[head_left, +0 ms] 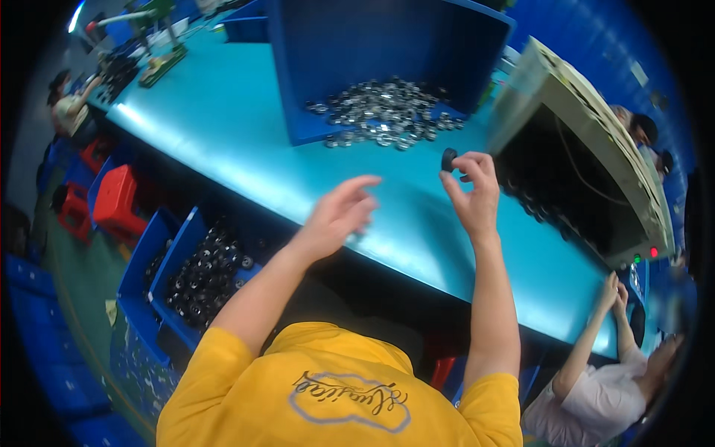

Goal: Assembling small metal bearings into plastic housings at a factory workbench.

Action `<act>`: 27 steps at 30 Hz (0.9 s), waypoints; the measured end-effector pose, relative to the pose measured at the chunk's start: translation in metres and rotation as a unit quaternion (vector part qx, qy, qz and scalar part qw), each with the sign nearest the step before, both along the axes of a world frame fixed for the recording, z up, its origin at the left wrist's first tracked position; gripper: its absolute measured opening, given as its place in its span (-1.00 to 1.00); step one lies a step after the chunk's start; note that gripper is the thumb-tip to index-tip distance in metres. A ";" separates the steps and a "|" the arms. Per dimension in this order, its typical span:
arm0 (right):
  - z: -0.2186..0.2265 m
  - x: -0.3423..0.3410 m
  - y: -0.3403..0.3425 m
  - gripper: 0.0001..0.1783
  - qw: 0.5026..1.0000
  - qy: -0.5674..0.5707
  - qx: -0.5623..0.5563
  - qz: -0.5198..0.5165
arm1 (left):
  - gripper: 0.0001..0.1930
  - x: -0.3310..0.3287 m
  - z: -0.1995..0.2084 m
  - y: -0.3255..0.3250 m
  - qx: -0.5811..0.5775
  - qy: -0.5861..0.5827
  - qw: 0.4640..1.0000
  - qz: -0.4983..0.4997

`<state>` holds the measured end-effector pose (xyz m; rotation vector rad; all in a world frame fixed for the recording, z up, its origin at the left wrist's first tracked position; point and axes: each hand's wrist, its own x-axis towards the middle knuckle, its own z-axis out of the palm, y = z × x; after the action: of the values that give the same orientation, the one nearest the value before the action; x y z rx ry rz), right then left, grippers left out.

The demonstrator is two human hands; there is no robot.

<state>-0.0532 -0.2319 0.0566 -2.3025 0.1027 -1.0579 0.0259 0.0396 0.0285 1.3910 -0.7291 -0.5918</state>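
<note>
Above the right part of the turquoise tabletop [417, 216], my right hand [475, 190] pinches a small black wheel-like ring [448, 159] between thumb and fingertips, its edge turned toward me. My left hand [341, 217] hovers over the table's near edge, fingers bent and smeared by motion. A small pale glint shows under that hand, too blurred to name. Beyond both hands, a heap of small shiny metal round parts [387, 112] spills from a tipped blue bin [387, 37] onto the table.
A beige machine [596, 112] with a dark opening stands at right, black round parts inside. Left below the table, a blue crate [167, 253] holds black wheels [205, 279], near a red stool [119, 201]. A co-worker [596, 395] works at lower right; another person [71, 104] sits far left.
</note>
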 end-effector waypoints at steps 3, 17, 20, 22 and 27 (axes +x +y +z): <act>0.005 0.012 0.040 -0.70 0.985 -0.007 -0.126 0.116 | -0.50 0.014 -0.009 -0.038 -0.133 0.176 0.975 -0.034; -0.055 0.101 -0.021 -0.54 0.983 0.158 -0.073 -0.062 | -0.52 0.032 -0.027 -0.031 -0.268 0.350 0.886 -0.146; -0.073 0.111 -0.020 -0.52 0.978 0.166 -0.104 -0.078 | -0.53 0.033 -0.029 -0.030 -0.262 0.351 0.887 -0.146; -0.081 0.112 -0.020 -0.56 0.979 0.162 -0.092 -0.081 | -0.53 0.034 -0.033 -0.030 -0.256 0.355 0.887 -0.143; -0.087 0.109 -0.020 -0.67 0.986 0.141 -0.039 -0.084 | -0.55 0.034 -0.034 -0.031 -0.241 0.360 0.893 -0.123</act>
<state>0.0558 -0.2518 -0.0308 -2.5392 0.3787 -0.8199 0.0602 0.0090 -0.0056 0.5415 -0.3974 -0.9775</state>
